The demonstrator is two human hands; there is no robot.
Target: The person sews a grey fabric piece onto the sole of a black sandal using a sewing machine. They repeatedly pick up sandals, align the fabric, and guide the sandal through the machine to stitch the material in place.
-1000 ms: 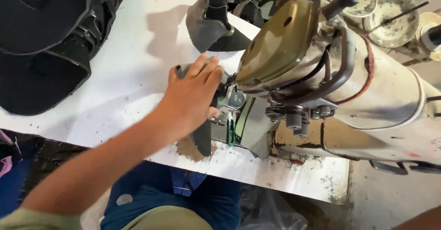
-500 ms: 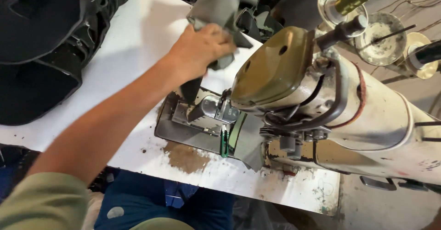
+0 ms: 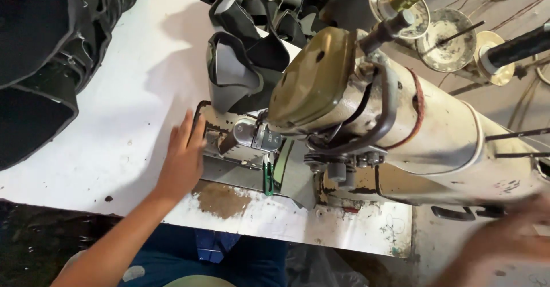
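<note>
Your left hand (image 3: 182, 160) rests flat on the table (image 3: 114, 121), left of the sewing machine (image 3: 366, 121); folded pieces (image 3: 243, 63) lie behind.

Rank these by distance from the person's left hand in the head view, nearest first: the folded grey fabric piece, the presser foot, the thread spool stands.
From the left hand:
1. Presser foot, just right of the fingertips.
2. Folded grey fabric piece, behind the foot, up the table.
3. Thread spool stands, far top right, behind the machine.

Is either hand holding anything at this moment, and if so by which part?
Nothing is held. The left hand lies flat and open on the white table beside the sewing machine. The right hand is too blurred to tell.
</note>
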